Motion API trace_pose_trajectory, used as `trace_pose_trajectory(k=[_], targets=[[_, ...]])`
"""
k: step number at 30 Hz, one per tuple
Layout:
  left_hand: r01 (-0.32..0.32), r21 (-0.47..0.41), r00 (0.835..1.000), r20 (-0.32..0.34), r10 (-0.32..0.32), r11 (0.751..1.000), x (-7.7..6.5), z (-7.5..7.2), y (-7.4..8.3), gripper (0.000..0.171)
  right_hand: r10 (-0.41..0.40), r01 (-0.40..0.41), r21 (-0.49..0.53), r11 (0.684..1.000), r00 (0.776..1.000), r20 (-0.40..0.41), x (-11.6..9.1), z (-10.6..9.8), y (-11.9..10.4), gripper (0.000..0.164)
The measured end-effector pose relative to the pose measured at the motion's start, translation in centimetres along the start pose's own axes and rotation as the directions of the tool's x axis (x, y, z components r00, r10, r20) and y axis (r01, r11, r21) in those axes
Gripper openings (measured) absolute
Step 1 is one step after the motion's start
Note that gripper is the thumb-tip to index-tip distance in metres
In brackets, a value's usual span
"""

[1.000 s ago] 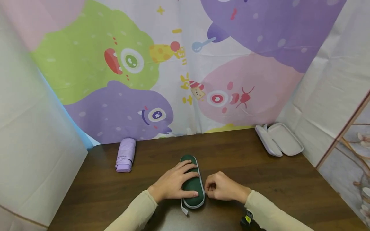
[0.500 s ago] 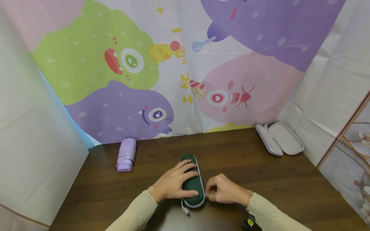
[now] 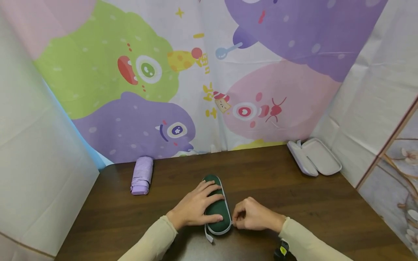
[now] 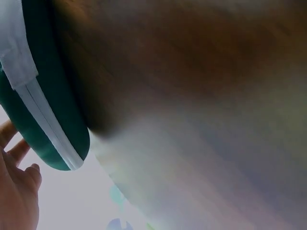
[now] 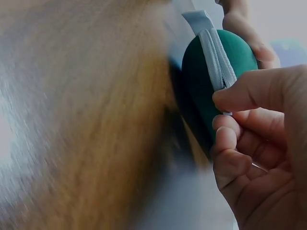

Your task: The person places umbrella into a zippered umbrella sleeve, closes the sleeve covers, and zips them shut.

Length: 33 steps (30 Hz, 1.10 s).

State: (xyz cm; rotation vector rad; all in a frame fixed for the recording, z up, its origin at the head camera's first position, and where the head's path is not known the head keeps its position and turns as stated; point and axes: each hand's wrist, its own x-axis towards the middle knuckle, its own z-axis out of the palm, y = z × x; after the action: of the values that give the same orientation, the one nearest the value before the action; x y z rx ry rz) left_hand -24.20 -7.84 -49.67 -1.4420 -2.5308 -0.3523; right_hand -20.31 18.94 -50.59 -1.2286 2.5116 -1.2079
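"While the left hand (image 3: 197, 204) lies across the green case (image 3: 218, 209), what is the right hand (image 3: 251, 214) up to?"

"Its grip is together, thumb and finger pinching the small zip pull (image 5: 227, 113) on the case's right side, close to the near end."

"And the left grip?"

"Fingers apart, spread over the top of the case, with the thumb resting toward that near end."

"Where is the case itself?"

"On the bench (image 3: 261, 177), around the middle, its length pointing away from the person. A grey fabric tab (image 3: 209, 236) sticks out at its near left edge, and a pale zip (image 5: 216, 57) runs round it."

"What about further back?"

"A lilac folded umbrella (image 3: 142, 175) on the left, and a pale case (image 3: 321, 158) lying open at the far right, both well apart from the hands."
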Motion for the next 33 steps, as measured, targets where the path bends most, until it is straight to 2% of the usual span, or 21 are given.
trace_pose_trajectory(k=[6,13,20,28,33], targets=[[-0.005,0.052,0.999,0.032,0.004,0.999,-0.6,-0.3,-0.4,0.066,0.004,-0.003,-0.047,0.999,1.000,0.016,0.2,-1.1,0.3,0.020],[-0.003,0.087,0.999,0.044,-0.001,0.996,-1.5,-1.0,-0.1,0.069,0.015,-0.015,-0.127,0.992,1.000,-0.004,0.5,-2.5,1.6,0.017],[-0.020,0.183,1.000,0.004,0.019,0.983,-2.3,-1.3,0.4,0.069,-0.016,0.007,-0.231,0.973,0.999,-0.038,1.5,-4.1,2.9,0.016],[-0.036,0.327,0.996,-0.068,0.061,0.944,-2.7,-1.0,1.0,0.070,0.015,-0.018,-0.317,0.948,1.000,-0.012,3.8,-6.1,3.6,0.012],[-0.022,0.362,0.995,-0.083,0.056,0.932,-2.5,-1.0,1.4,0.063,0.011,-0.006,-0.363,0.932,1.000,0.012,5.3,-6.8,3.8,0.011]])
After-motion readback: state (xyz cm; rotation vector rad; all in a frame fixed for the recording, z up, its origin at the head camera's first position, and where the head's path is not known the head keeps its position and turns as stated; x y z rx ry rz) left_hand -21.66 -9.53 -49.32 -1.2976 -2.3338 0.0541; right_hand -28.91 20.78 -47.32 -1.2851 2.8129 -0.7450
